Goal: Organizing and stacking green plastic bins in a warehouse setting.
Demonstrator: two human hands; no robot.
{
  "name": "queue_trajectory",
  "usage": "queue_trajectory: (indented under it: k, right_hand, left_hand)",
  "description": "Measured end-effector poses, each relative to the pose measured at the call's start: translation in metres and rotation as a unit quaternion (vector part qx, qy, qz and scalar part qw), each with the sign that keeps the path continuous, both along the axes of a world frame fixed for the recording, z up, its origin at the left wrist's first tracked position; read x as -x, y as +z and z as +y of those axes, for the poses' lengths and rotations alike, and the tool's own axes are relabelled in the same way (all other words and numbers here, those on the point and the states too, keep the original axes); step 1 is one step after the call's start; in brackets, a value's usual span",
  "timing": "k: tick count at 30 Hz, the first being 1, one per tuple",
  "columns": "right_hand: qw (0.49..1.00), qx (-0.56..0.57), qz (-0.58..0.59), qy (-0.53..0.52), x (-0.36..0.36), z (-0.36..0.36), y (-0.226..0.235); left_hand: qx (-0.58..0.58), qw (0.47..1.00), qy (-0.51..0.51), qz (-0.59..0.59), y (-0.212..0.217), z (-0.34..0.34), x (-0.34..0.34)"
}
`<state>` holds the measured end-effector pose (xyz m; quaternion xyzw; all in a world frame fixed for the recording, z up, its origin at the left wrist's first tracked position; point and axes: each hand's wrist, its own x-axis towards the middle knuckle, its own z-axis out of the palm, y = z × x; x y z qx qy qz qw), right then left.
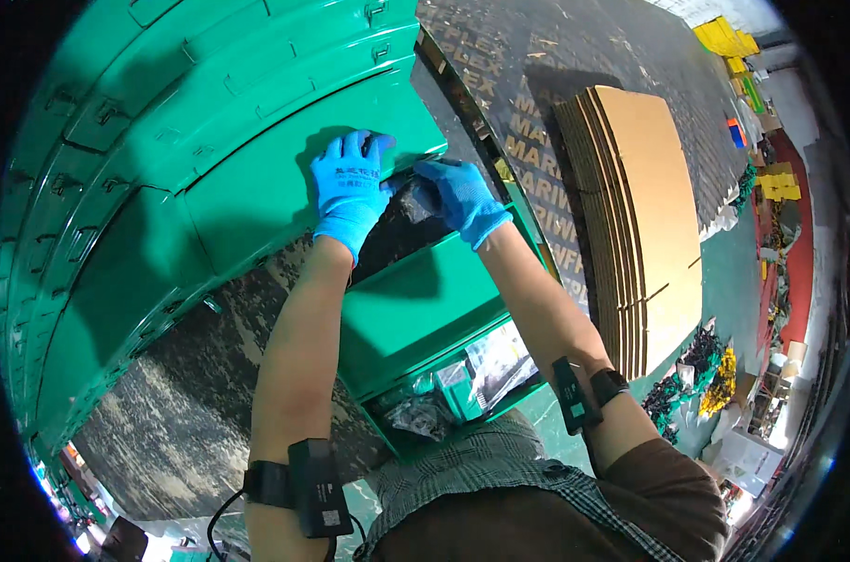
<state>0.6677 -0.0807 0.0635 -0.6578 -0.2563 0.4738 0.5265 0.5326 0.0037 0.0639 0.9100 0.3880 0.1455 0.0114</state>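
My left hand [350, 187], in a blue knit glove, lies with fingers spread on the top of a green metal box [256, 173] in the stack's near row. My right hand [464, 199], gloved alike, is at that box's right corner with its fingers bent inward. Under its palm shows a dark, crumpled, shiny piece [419, 200], perhaps plastic film; what the fingers hold is hidden. Close to my body stands an open green metal box [415, 295]. Inside it are a clear plastic bag [420, 415] with dark contents and a bagged printed sheet [500, 363].
Stacked green metal boxes with wire latches fill the left and far left. A dark, worn board [200, 421] lies beneath them. Flattened cardboard sheets [645, 225] lean in a bundle at right. Beyond are black and yellow piles [720, 382] and a white carton [748, 459].
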Motion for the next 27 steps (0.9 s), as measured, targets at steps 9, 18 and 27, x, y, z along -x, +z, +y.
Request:
queue_trajectory:
  k: [9,18,27]
  right_hand:
    - [0.981,0.013,0.179,-0.072,0.013,-0.012,-0.027]
    - [0.987,-0.028,0.119,-0.109,0.015,-0.019,-0.045]
    - [0.986,0.062,0.148,-0.042,-0.008,-0.012,-0.018]
  left_hand:
    - [-0.007,1.0,0.027,-0.011,-0.001,-0.001,-0.004]
    - [0.009,0.999,-0.006,0.044,0.01,0.001,-0.009]
    - [0.023,0.999,-0.023,0.015,0.001,0.004,-0.006]
